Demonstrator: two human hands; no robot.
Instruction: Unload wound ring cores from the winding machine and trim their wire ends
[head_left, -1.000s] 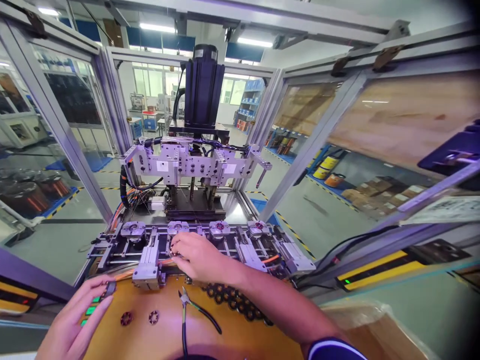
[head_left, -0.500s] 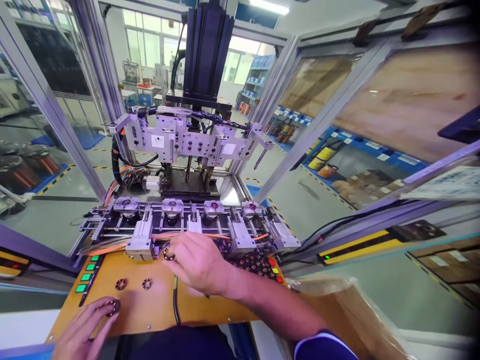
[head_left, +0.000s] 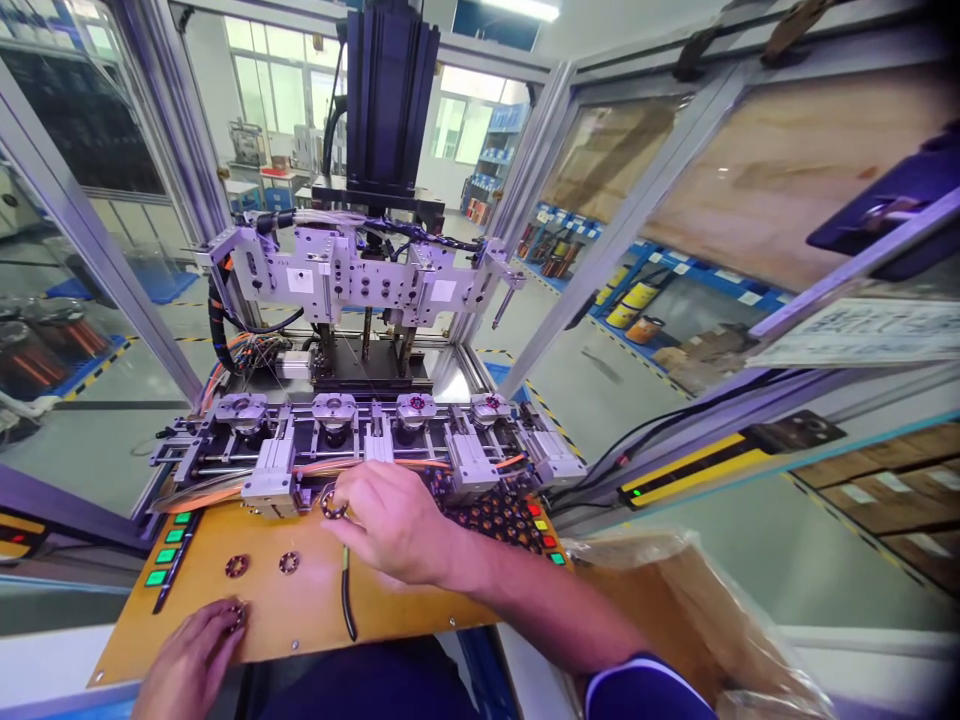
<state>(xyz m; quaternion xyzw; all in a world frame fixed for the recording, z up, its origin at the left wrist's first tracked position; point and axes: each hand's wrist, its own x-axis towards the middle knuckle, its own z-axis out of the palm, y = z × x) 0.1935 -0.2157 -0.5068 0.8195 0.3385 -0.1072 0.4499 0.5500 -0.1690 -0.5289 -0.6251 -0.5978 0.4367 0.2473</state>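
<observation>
Ring (head_left: 327,505) pinched in right grip (head_left: 391,520), second ring (head_left: 239,613) in left grip (head_left: 196,640), loose ring (head_left: 230,567) just beyond; best held lightly by rims.

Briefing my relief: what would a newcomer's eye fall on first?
Probably the tall black ribbed column, upright behind the fixtures. Then the right hand, holding a ring over the orange panel, and the left hand, pinching another ring by its front edge. Black round parts crowd the panel's right.
</observation>
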